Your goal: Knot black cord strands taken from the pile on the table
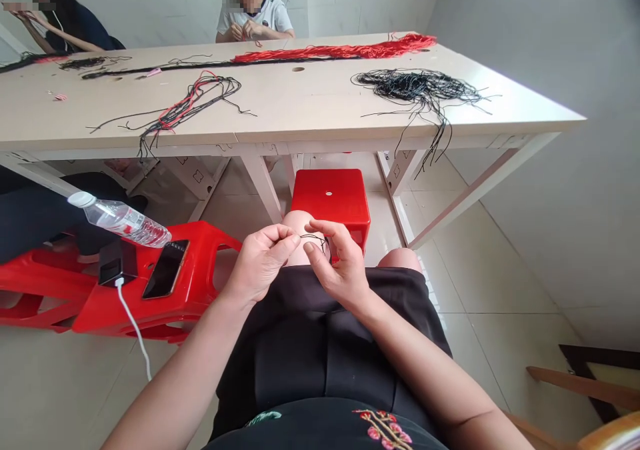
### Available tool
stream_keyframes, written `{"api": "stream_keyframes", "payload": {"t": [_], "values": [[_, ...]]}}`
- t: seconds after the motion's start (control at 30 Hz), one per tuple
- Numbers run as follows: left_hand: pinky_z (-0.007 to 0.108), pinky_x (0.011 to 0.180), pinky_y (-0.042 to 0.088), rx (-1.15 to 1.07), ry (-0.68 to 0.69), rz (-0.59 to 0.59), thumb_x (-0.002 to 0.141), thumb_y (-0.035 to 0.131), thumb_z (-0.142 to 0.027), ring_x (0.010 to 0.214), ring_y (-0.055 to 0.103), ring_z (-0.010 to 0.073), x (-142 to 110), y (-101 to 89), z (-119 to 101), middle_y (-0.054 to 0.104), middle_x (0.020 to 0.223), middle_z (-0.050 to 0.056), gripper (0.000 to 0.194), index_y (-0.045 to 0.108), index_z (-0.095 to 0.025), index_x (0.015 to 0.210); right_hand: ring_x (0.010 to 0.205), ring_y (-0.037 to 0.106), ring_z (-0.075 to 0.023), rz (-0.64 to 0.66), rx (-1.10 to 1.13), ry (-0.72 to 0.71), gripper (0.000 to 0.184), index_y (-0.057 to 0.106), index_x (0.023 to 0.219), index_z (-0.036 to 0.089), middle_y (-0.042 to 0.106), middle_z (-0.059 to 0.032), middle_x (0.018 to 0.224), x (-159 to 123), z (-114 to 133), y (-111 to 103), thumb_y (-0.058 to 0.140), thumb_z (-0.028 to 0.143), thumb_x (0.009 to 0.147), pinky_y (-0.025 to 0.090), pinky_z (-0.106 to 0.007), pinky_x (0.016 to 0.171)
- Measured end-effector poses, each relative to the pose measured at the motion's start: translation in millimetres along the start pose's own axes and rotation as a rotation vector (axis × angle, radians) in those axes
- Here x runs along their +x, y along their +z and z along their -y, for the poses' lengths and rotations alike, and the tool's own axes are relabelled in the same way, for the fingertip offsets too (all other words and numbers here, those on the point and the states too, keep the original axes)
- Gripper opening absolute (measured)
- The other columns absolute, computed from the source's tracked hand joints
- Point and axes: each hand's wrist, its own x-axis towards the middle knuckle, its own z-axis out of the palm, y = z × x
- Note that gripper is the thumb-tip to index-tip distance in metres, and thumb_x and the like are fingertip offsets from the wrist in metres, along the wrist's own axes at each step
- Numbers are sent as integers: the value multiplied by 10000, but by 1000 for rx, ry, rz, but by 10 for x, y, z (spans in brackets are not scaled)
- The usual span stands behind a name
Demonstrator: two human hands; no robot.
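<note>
Above my lap, my left hand [265, 260] pinches a thin black cord [313, 237] between thumb and forefinger. The cord runs from that pinch toward my right hand [339, 263] and loops down by its fingers. My right hand has its thumb and forefinger apart, with the cord passing between them. Whether its other fingers touch the cord is hidden. On the table beyond lie a tangled bundle of black cords [400, 87] at the right and a bundle of black and red cords [193, 103] at the left.
A white-topped table [300, 113] spans the far side, with long red cords [340, 50] on it. A red stool [330, 193] stands beneath. At my left, another red stool [200, 250] carries a water bottle [125, 220], phone [167, 270] and black box [117, 261]. Two people sit beyond.
</note>
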Motion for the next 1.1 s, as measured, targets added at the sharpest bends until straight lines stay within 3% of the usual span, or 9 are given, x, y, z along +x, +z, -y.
{"api": "stream_keyframes", "payload": {"t": [0.13, 0.27, 0.53, 0.73, 0.87, 1.1], "values": [[215, 433, 264, 19, 46, 15, 648, 662, -372, 477, 317, 65, -36, 6, 9, 396, 527, -44, 230, 558, -168, 625, 875, 662, -191, 3, 216, 167, 158, 609, 996, 292, 679, -32, 924, -13, 5, -27, 572, 282, 844, 550, -365, 799], [226, 460, 299, 56, 78, 38, 667, 651, -376, 499, 341, 75, -53, 6, 27, 445, 570, -28, 226, 562, -171, 631, 761, 662, -178, 46, 236, 274, 106, 646, 904, 265, 687, -34, 864, -21, 32, -62, 607, 275, 806, 563, -334, 696], [246, 564, 367, 72, 77, 113, 672, 658, -326, 597, 429, 116, -111, 27, 65, 494, 612, -5, 180, 585, -170, 623, 666, 610, -148, -15, 229, 293, 102, 660, 798, 251, 657, -10, 760, -13, 123, -87, 578, 199, 768, 522, -304, 623], [216, 571, 345, 26, -28, 192, 710, 691, -347, 602, 429, 93, -142, 48, 137, 538, 648, -8, 208, 639, -146, 720, 698, 607, -134, 5, 319, 404, 85, 621, 822, 199, 650, -18, 793, -6, 166, -91, 602, 206, 739, 502, -274, 645], [194, 509, 296, -64, -54, 164, 699, 708, -334, 543, 373, 64, -155, 71, 134, 495, 588, -31, 209, 627, -141, 686, 738, 604, -133, 10, 346, 417, 132, 601, 861, 193, 639, -25, 847, 0, 176, -102, 621, 229, 736, 501, -272, 679], [172, 486, 287, -128, -45, 128, 713, 689, -302, 546, 375, 51, -158, 70, 133, 478, 611, -31, 193, 599, -143, 651, 711, 571, -125, 63, 447, 398, 212, 570, 916, 198, 602, -3, 766, 1, 179, -109, 642, 225, 719, 477, -271, 656]]}}
